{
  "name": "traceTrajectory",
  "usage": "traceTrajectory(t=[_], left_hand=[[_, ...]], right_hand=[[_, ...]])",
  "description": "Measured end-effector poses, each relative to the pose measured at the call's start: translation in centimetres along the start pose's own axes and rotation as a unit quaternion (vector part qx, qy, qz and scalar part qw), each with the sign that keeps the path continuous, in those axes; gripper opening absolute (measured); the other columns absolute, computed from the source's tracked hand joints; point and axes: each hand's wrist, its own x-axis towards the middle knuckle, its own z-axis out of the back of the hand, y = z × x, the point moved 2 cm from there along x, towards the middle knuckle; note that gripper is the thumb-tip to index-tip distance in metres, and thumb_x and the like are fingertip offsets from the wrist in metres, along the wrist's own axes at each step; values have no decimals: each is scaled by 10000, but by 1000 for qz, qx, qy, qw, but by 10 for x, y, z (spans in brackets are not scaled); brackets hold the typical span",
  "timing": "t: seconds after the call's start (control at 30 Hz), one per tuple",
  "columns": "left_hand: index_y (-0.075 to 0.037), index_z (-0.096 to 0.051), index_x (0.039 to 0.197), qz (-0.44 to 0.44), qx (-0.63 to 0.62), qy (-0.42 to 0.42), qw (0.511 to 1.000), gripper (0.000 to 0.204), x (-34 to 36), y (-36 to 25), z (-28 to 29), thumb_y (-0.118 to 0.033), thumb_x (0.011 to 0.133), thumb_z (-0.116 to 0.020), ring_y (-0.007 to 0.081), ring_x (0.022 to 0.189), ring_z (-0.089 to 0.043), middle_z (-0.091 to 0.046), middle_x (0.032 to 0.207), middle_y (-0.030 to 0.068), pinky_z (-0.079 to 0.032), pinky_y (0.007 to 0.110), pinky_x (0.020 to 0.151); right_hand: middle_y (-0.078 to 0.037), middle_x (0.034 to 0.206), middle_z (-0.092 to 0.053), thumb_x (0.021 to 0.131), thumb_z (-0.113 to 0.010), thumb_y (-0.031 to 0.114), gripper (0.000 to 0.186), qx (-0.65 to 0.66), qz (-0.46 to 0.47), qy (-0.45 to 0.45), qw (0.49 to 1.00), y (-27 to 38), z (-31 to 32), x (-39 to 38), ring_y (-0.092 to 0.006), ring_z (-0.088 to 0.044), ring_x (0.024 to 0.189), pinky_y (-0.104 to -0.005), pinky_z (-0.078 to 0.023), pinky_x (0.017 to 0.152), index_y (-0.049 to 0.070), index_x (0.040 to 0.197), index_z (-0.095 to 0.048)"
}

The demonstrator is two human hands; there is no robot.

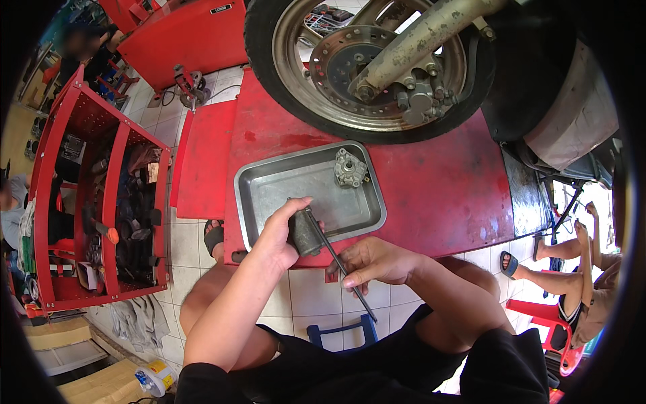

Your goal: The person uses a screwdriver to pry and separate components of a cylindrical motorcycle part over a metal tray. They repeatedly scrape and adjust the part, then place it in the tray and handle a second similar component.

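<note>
My left hand (281,232) is wrapped round a dark grey cylindrical metal part (306,233), held tilted over the near edge of a metal tray (243,195). A long thin dark rod (331,250) slants across the side of this cylinder and down toward me. Fingers and thumb of my right hand (370,264) close on the rod's lower half; its tip sticks out below them. Whether the rod's upper end touches the cylinder, I cannot tell. In the tray's far right corner sits a round cast-metal cover (350,167) with a short stub at its middle.
The tray lies on a red lift platform (437,195). Beyond it stands a motorcycle front wheel (259,67) with its brake disc. At left is a red tool cart (121,202); a blue stool (343,331) is below my hands. Another person (592,289) sits at right.
</note>
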Motion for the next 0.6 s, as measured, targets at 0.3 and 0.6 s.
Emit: traceTrajectory(t=[0.3, 0.6], left_hand=[[-90, -598, 972, 7, -7, -8, 1000, 270, -2, -3, 2, -257, 816, -742, 280, 786, -634, -604, 832, 94, -553, 426, 755], [-88, -594, 989, 3, -6, -20, 1000, 282, -2, -6, 4, -255, 817, -742, 281, 791, -632, -601, 837, 94, -554, 431, 746]], right_hand=[[-92, 941, -696, 962, -672, 209, 399, 74, -20, -7, 997, 9, -11, -2, -178, -700, 868, -280, -552, 740, -58, 1247, -588], [-90, 910, -700, 909, -739, 202, 385, 82, 2, -37, 996, 2, -10, 7, -160, -702, 858, -254, -536, 696, -58, 1166, -620]])
